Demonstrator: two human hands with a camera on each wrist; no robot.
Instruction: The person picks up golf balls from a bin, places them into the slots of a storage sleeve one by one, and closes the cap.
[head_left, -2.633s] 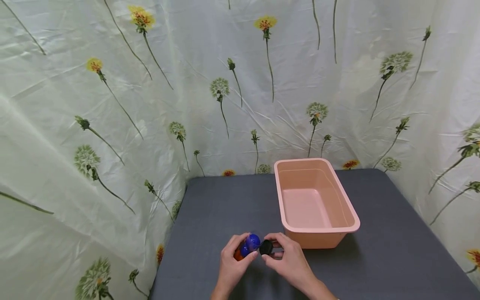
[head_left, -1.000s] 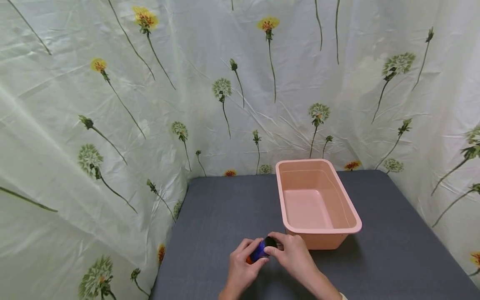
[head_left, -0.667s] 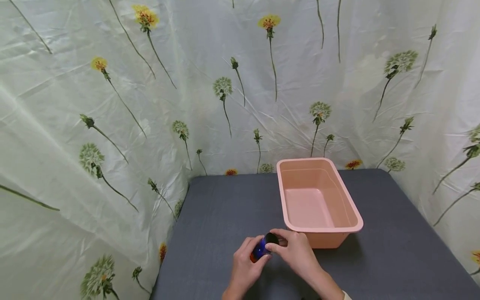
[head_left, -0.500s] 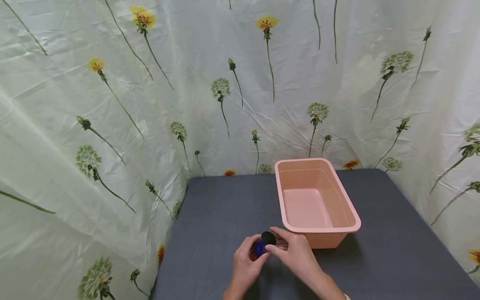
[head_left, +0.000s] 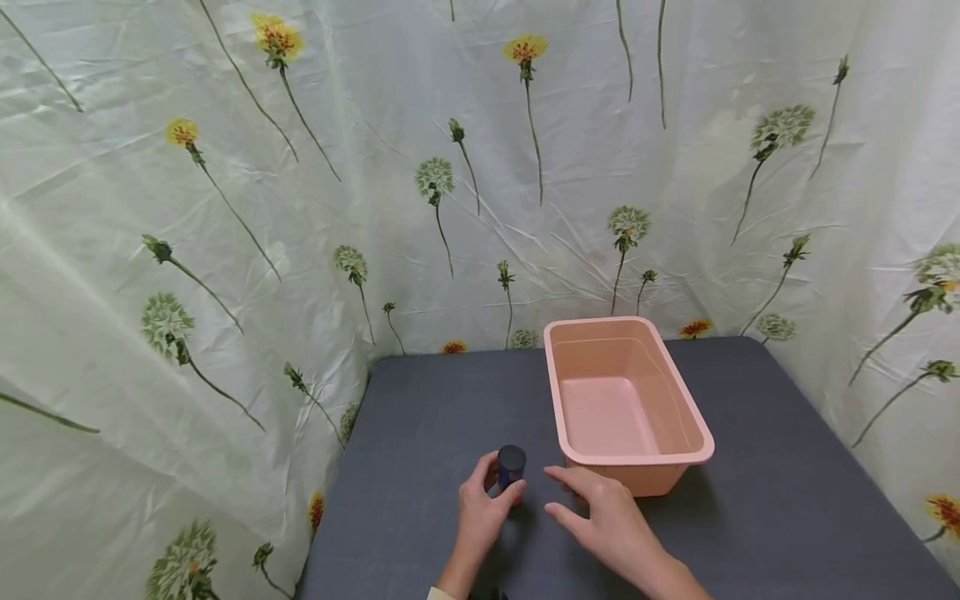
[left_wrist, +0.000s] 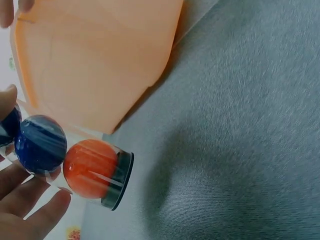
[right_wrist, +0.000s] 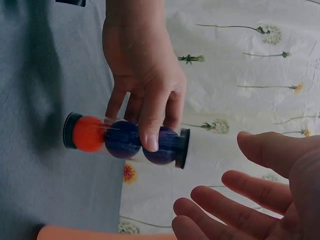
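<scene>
A clear tube of balls holds one orange ball at its lower end and two dark blue balls above it. Black caps close both ends. My left hand grips the tube upright, thumb on one side and fingers round the other, above the table. To its right, my right hand is held apart from the tube with its fingers spread and nothing in them; the right wrist view shows its fingers extended near the capped upper end.
A pink plastic basin stands on the dark grey table, just beyond my right hand. A flower-print curtain hangs behind the table and along both sides.
Earlier my right hand held the black cap apart from the tube, then pressed it onto the end. Now it has let go and moved right, while my left hand has turned the tube upright.
</scene>
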